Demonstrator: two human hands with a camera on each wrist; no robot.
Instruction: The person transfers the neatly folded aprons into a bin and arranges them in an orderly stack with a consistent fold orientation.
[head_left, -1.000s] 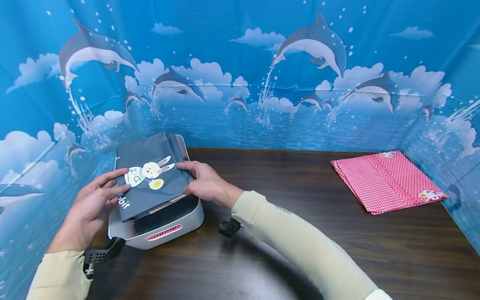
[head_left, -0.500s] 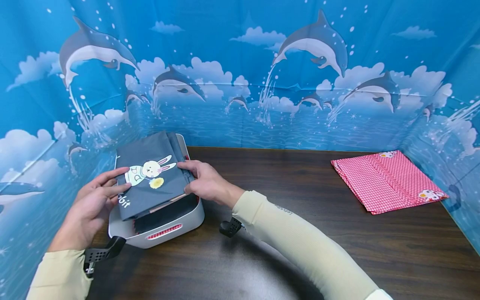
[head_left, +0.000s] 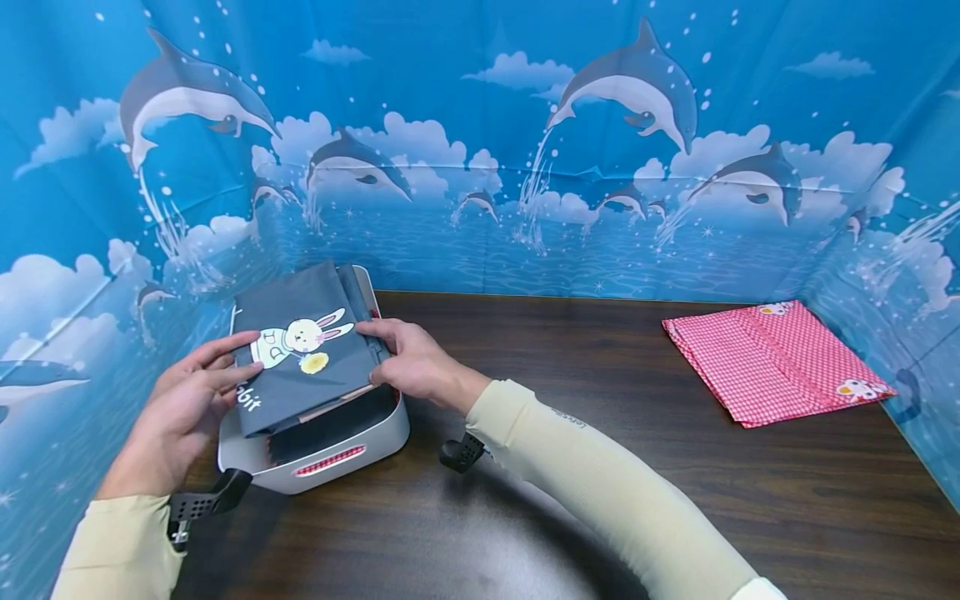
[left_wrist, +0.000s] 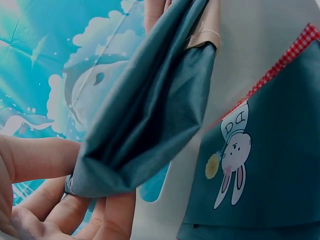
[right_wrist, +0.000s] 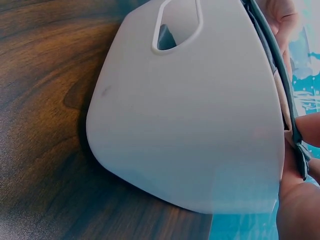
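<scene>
A folded dark grey-blue cloth (head_left: 307,387), printed with a white rabbit and lettering, lies tilted over a white plastic basket (head_left: 378,450). My left hand (head_left: 176,408) pinches its left edge between thumb and fingers. At the opposite edge, my right hand (head_left: 420,362) grips the fold, thumb on top. The left wrist view shows the held cloth sagging in soft folds, with a beige strip (left_wrist: 206,27) at one edge. Beneath it in the basket lies another dark folded cloth (left_wrist: 280,150) with a rabbit print and red checked trim. The right wrist view shows the basket wall (right_wrist: 190,125) close up.
A folded red-and-white checked cloth (head_left: 780,362) lies at the right on the dark wooden table (head_left: 555,358). Blue dolphin-print curtains (head_left: 480,150) stand behind the table and along both sides, close to the basket's left. Red checked fabric shows through the basket's front slot.
</scene>
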